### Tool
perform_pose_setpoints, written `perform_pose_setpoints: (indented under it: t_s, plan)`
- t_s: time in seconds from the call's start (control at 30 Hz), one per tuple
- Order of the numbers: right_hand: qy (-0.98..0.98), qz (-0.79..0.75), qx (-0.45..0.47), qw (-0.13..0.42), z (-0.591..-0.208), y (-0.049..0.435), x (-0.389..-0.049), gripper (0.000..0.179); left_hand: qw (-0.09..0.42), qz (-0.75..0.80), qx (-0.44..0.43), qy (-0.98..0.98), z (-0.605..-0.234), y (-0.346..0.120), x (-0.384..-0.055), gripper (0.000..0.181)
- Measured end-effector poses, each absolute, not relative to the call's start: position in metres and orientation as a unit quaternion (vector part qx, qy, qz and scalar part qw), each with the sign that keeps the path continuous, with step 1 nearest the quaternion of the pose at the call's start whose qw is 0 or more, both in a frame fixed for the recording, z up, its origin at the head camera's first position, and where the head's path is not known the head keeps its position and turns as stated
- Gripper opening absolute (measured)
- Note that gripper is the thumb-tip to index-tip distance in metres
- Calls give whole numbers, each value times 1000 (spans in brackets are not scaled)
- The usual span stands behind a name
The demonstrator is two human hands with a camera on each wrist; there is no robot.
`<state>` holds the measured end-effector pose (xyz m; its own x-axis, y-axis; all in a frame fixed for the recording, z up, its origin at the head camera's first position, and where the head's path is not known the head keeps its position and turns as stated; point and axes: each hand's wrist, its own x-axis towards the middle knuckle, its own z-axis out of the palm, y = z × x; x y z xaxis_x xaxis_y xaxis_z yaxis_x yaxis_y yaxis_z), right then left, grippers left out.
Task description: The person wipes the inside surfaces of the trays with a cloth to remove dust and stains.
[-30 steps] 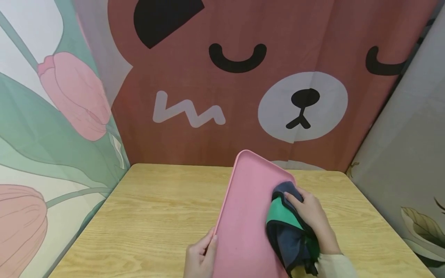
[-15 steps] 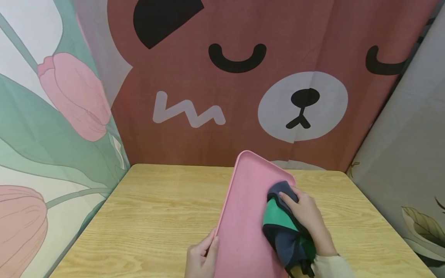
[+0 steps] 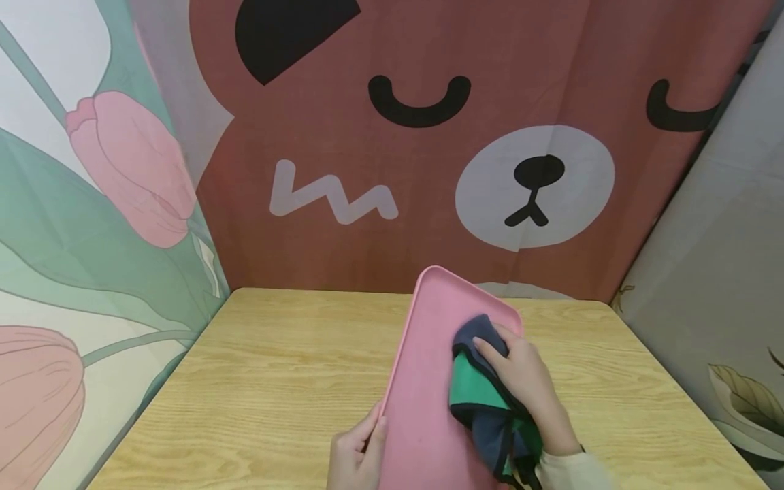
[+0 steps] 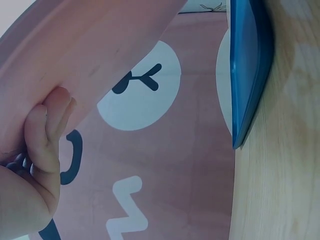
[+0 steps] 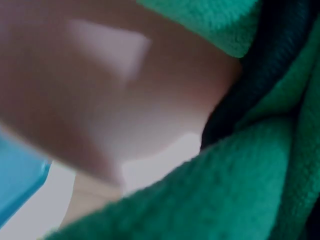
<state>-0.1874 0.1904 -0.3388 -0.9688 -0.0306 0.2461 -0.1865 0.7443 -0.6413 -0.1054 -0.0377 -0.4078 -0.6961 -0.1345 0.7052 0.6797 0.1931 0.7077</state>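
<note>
A pink tray (image 3: 422,381) is held tilted up over the table, its inner face toward me. My left hand (image 3: 357,449) grips its left rim, thumb on the near side. In the left wrist view, the fingers (image 4: 57,107) lie against the tray's underside (image 4: 85,55). My right hand (image 3: 527,371) holds a navy and green cloth (image 3: 480,381) with black edging against the tray's inner face, right of its middle. Loose folds of the cloth hang below the hand. Green folds (image 5: 200,195) fill much of the right wrist view and hide the right fingers there.
The wood-grain table (image 3: 257,381) lies beneath. A blue tray-like piece (image 4: 247,70) rests on it in the left wrist view, hidden by the pink tray in the head view. A brown bear-print curtain (image 3: 343,258) hangs behind, with printed cloths at both sides.
My right hand has slid the cloth leftward across the tray, from near its right rim toward the middle. The left hand and the tray have barely moved.
</note>
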Motion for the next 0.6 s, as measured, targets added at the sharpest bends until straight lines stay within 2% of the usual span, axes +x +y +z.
perform_pose_setpoints:
  t_s: [0.6]
  plan:
    - [-922,342,108,144,-331,156,-179,60,320,-618,-187,-693,-409,-34,-104,20]
